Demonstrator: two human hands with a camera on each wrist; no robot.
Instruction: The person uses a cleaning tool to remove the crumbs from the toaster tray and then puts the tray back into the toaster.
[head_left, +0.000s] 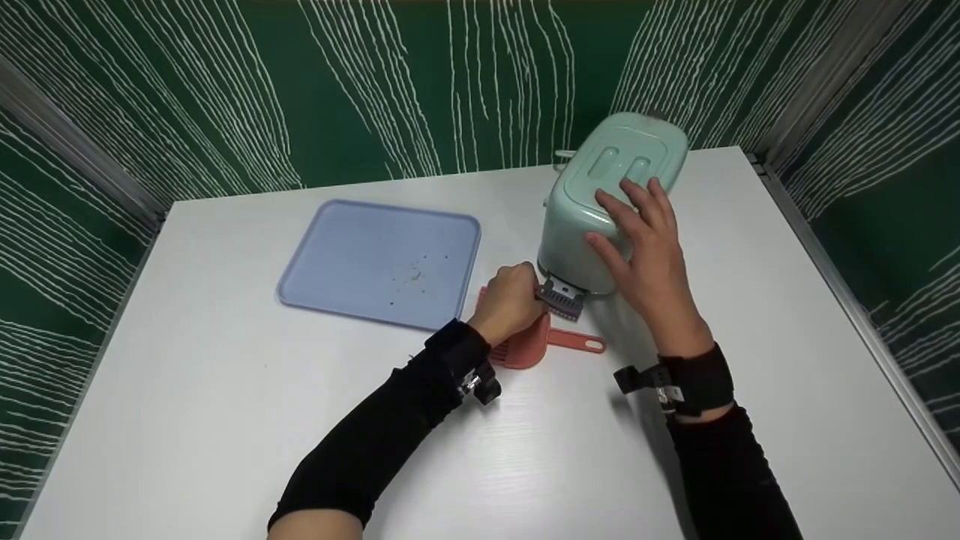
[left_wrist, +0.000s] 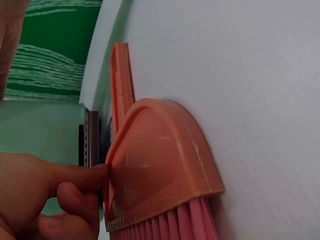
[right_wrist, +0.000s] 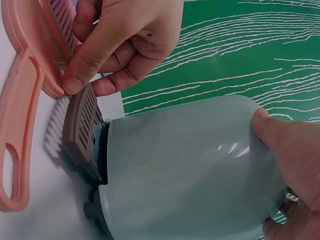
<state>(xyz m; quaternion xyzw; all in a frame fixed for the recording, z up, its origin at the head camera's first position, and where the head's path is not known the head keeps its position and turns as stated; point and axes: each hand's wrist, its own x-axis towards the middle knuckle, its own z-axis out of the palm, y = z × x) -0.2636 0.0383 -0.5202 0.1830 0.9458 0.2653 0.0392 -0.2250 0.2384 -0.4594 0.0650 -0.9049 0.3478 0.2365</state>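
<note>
A mint-green toaster (head_left: 577,225) with a lid on top stands at the back right. A dark grey slotted crumb tray (head_left: 561,300) sticks out from its lower end. My left hand (head_left: 510,296) pinches one corner of that crumb tray between thumb and finger, as the right wrist view shows. My right hand (head_left: 652,262) spreads its fingers over the toaster's near top edge, the thumb (right_wrist: 272,125) touching it. Beneath my left hand lies an orange dustpan-and-brush set (head_left: 529,345) with pink bristles (left_wrist: 175,222), partly covered by the hand.
A blue tray (head_left: 352,247) lies on the left of the white table (head_left: 225,405), with crumbs (head_left: 416,276) scattered on it. Green walls with white lines (head_left: 510,82) stand behind and at both sides. The orange handle (head_left: 576,340) points right, below the toaster.
</note>
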